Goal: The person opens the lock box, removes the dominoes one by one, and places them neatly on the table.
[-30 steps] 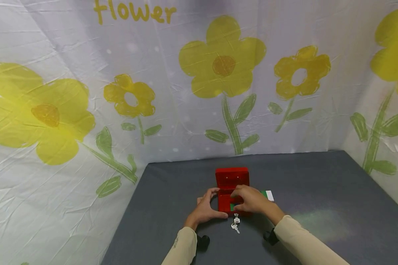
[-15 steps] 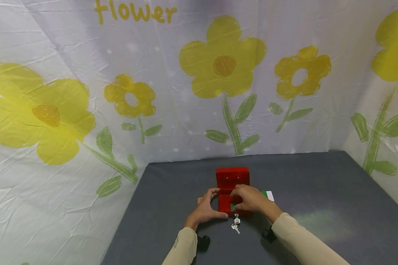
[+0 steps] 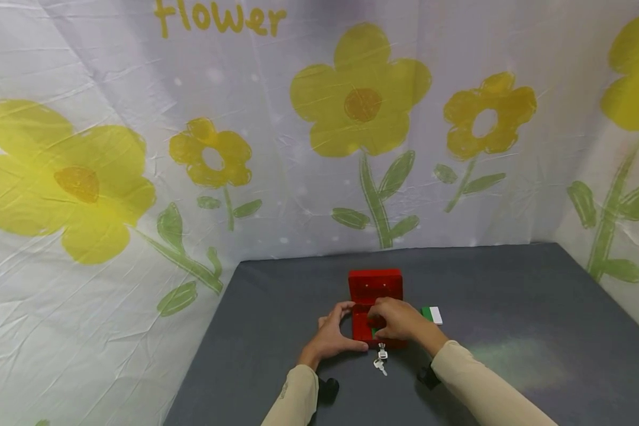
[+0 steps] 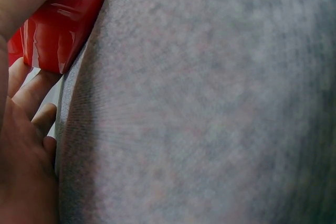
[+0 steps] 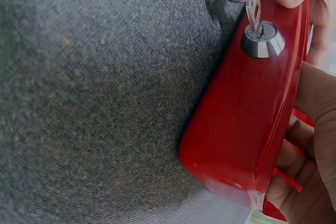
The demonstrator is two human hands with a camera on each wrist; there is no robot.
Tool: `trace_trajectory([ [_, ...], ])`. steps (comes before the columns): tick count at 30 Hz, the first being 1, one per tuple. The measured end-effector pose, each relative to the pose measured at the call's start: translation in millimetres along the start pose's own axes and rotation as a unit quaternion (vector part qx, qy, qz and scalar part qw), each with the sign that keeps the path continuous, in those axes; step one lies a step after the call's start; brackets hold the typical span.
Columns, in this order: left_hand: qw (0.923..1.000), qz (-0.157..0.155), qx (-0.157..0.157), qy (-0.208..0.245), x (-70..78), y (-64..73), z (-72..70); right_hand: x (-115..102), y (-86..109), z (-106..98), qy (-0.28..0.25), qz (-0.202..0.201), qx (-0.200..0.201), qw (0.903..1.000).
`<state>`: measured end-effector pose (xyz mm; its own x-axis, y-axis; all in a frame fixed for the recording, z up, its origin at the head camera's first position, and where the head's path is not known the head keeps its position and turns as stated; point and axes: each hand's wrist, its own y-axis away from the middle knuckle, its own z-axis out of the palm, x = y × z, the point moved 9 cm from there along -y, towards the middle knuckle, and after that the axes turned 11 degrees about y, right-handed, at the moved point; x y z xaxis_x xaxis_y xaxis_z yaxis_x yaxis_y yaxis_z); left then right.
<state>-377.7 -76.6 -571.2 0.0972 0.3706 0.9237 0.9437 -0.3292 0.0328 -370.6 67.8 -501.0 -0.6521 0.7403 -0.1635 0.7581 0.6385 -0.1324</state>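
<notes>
A red metal cash box (image 3: 375, 286) stands on the grey table with its lid raised at the back. My left hand (image 3: 331, 338) holds its left side, thumb along the front edge and fingers farther back. My right hand (image 3: 401, 320) reaches in over the right part, its fingers curled down inside the box. A small patch of a green thing (image 3: 375, 333) shows in the box below these fingers; I cannot tell whether they grip anything. At the front, a key sits in the silver lock (image 5: 262, 40), with more keys (image 3: 380, 365) hanging from its ring.
Right of the box lies a flat green-and-white piece (image 3: 432, 315), partly behind the right hand's side. The grey tabletop (image 3: 500, 296) runs back to a white sheet (image 3: 287, 219) printed with yellow flowers.
My right hand has shifted slightly left inside the box, and more of the green-and-white piece shows. The left hand keeps its hold and the lid stays up.
</notes>
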Motion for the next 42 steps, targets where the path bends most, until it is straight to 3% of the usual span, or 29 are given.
trace_trajectory([
  [15, 1.0000, -0.004, 0.004, -0.003, 0.4, 1.1, -0.1, -0.9, -7.5, 4.6, -0.015, -0.009, -0.017, 0.9997],
  [42, 1.0000, 0.001, 0.002, 0.005, 4.2, 1.3, -0.3, -4.2, -10.0, 2.1, 0.015, 0.006, -0.022, 0.9996],
])
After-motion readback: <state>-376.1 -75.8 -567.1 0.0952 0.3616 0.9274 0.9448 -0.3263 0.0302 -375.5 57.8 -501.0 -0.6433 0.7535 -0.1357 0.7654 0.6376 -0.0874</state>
